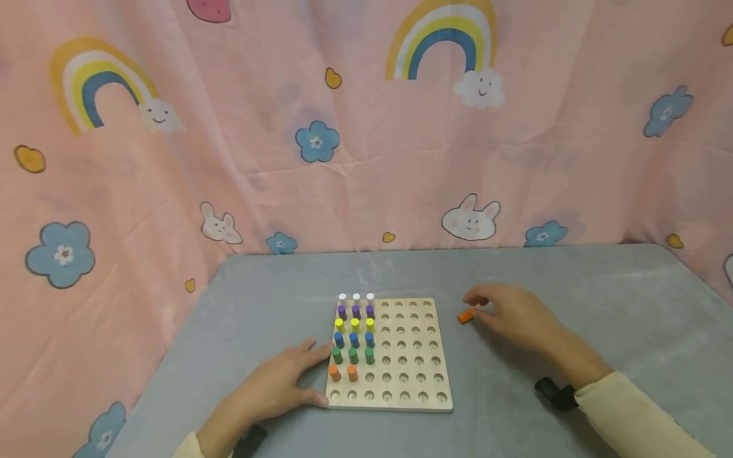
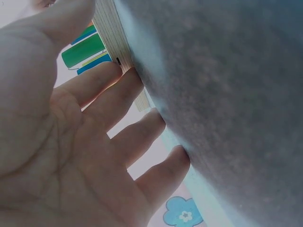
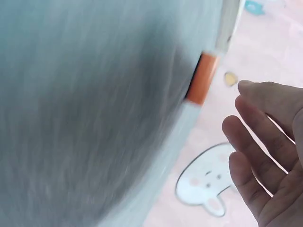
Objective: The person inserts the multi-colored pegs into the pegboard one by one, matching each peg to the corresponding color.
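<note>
A wooden peg board (image 1: 395, 402) lies flat on the table, its left columns filled with white, purple, yellow, blue, green and orange pegs. The green row has three pegs; the row of orange pegs (image 1: 352, 373) has two. My left hand (image 1: 275, 385) rests at the board's left edge, thumb and fingers spread and touching its side. One loose orange peg (image 3: 203, 78) lies on its side on the table, right of the board. Just above it hovers my right hand (image 1: 515, 318), fingers loosely bent; in the right wrist view they are apart from the peg.
The grey table (image 1: 275, 286) spreads around the board. Behind it hangs a pink curtain (image 1: 378, 191) printed with rainbows, flowers and rabbits. Bare holes fill the right side and front row of the board. Each wrist wears a dark strap or device (image 1: 555, 393).
</note>
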Demonstrator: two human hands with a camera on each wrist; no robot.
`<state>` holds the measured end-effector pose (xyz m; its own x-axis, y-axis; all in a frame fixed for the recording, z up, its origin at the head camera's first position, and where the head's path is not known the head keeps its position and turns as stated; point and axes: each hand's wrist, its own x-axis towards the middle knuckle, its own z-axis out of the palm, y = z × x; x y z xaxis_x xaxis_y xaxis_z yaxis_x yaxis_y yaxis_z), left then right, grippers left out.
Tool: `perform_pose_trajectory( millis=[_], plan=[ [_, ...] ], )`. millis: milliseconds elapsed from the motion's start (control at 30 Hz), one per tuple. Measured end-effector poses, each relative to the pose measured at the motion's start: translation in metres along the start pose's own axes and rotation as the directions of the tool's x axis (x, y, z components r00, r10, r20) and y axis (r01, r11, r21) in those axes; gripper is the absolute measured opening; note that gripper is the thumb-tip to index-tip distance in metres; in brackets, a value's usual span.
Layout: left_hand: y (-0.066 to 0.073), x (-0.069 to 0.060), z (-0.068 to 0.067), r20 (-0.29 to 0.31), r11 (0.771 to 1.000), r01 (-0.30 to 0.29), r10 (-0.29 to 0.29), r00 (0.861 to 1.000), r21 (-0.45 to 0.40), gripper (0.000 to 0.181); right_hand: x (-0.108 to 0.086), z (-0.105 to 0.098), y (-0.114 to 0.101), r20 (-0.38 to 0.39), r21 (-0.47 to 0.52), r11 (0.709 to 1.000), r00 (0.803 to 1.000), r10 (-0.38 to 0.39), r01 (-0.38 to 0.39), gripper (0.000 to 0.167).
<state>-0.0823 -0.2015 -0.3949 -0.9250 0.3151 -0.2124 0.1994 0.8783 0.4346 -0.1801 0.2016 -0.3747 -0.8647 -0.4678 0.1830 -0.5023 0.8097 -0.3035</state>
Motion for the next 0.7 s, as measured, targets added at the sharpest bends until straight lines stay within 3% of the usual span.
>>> perform_pose_trajectory(
  millis=[267,433,700],
  plan=[
    [0.001,0.0,0.001,-0.002,1.0,-0.004,0.004,1.0,0.0,0.091,0.001,0.007,0.021,0.0,-0.006,0.999,0.999,-0.045,0.045,0.027],
    [0.001,0.0,0.0,0.006,1.0,-0.012,0.012,1.0,-0.014,0.091,-0.002,0.019,0.018,-0.016,-0.027,0.995,0.996,-0.092,0.091,0.033],
    [0.001,0.001,0.0,0.001,1.0,-0.002,0.002,1.0,-0.017,0.09,-0.003,0.027,0.012,0.009,-0.071,0.989,0.992,-0.128,0.128,0.022]
  ],
)
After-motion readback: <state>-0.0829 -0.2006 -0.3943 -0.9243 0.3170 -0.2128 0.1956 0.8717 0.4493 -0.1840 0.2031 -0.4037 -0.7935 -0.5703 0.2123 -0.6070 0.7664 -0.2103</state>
